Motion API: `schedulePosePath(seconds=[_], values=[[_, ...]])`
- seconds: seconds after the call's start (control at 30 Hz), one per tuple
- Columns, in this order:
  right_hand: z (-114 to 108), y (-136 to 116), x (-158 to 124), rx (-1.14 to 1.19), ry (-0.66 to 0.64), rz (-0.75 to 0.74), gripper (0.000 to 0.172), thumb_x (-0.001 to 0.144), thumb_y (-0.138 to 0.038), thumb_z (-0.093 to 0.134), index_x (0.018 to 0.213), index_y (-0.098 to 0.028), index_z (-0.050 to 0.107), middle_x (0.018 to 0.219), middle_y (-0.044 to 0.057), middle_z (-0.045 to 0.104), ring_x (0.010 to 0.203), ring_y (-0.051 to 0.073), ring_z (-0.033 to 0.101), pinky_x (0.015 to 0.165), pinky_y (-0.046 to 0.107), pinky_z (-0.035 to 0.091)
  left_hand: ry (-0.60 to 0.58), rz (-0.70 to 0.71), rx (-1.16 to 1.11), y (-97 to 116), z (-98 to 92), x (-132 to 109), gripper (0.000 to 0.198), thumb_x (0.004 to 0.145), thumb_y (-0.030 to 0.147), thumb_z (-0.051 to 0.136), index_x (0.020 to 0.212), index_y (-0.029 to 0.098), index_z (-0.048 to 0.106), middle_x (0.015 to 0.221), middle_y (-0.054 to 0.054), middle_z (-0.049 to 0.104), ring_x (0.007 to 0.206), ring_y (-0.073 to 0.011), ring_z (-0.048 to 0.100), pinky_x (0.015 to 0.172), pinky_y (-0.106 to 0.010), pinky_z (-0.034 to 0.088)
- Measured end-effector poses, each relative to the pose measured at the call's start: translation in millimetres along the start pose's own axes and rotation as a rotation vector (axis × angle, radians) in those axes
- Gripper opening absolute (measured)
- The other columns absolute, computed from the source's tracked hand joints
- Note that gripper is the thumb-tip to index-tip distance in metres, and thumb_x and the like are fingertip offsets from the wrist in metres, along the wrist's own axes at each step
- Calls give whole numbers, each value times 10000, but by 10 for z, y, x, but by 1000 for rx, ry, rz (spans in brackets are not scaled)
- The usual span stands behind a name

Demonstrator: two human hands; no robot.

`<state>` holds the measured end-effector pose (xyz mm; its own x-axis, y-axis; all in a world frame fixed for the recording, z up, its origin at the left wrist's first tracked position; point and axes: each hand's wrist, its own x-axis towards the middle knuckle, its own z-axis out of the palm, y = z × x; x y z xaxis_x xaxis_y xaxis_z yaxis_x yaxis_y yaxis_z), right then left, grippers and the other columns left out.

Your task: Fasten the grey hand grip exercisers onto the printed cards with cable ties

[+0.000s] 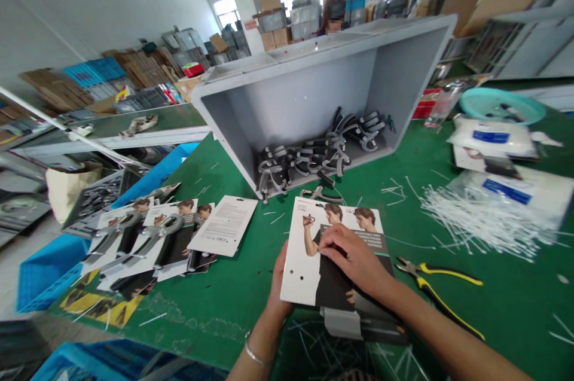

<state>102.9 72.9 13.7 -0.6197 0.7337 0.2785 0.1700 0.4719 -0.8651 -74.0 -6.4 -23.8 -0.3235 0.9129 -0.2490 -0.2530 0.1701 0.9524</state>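
Observation:
A printed backing card point(309, 249) lies on top of a small stack on the green table point(233, 291) in front of me. My left hand point(278, 285) grips the card's left edge from underneath. My right hand point(354, 258) rests on the card's printed face, fingers curled and pressing on it. A loose grey-and-black hand gripper point(320, 192) lies just beyond the card. Yellow-handled pliers point(437, 288) sit right of my right forearm.
A grey bin point(403, 64) tipped on its side holds several hand grippers point(318, 151). Finished cards with grippers point(147, 237) lie at left near blue crates point(45, 270). White cable ties point(475, 219) and plastic bags point(493, 139) lie at right. A person sits far behind.

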Motion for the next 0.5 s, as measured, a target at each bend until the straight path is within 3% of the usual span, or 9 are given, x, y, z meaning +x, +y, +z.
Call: schedulePosePath(seconds=[0.13, 0.23, 0.3, 0.4, 0.5], values=[[-28, -12, -42, 389, 112, 195, 69, 959, -271, 540, 933, -232, 590, 1001, 24, 622, 711, 135, 537, 656, 281, 459, -53, -92, -161, 242, 15, -184, 575, 849, 581, 587, 1223, 145, 620, 1029, -118, 728, 843, -250, 686, 699, -327, 546], [-150, -37, -179, 471, 165, 237, 106, 959, -311, 531, 928, -231, 594, 1099, 39, 618, 663, 117, 529, 606, 265, 467, -102, -215, -106, 348, 20, -270, 573, 710, 410, 802, 1192, 153, 630, 1029, -105, 736, 819, -233, 695, 653, -273, 536], [-343, 28, -330, 337, 243, 235, 137, 966, -329, 509, 996, -243, 611, 1151, 51, 605, 689, 129, 555, 614, 274, 483, -95, -232, -22, 369, 11, -287, 542, 681, 343, 834, 1150, 150, 643, 979, -82, 739, 761, -191, 685, 631, -239, 530], [-751, 319, -597, -128, 378, 283, 168, 947, -326, 515, 1037, -238, 626, 1088, 68, 610, 833, 188, 599, 716, 312, 494, -86, -203, 41, 355, 3, -253, 484, 746, 383, 776, 1147, 157, 628, 853, -37, 716, 612, -130, 629, 513, -198, 490], [-1070, 696, -795, -468, 240, 403, 133, 879, -322, 586, 932, -208, 630, 966, 76, 595, 870, 228, 593, 783, 352, 476, -153, -187, 125, 332, 56, -176, 487, 777, 423, 732, 1165, 157, 608, 698, 9, 647, 466, -99, 524, 368, -178, 390]])
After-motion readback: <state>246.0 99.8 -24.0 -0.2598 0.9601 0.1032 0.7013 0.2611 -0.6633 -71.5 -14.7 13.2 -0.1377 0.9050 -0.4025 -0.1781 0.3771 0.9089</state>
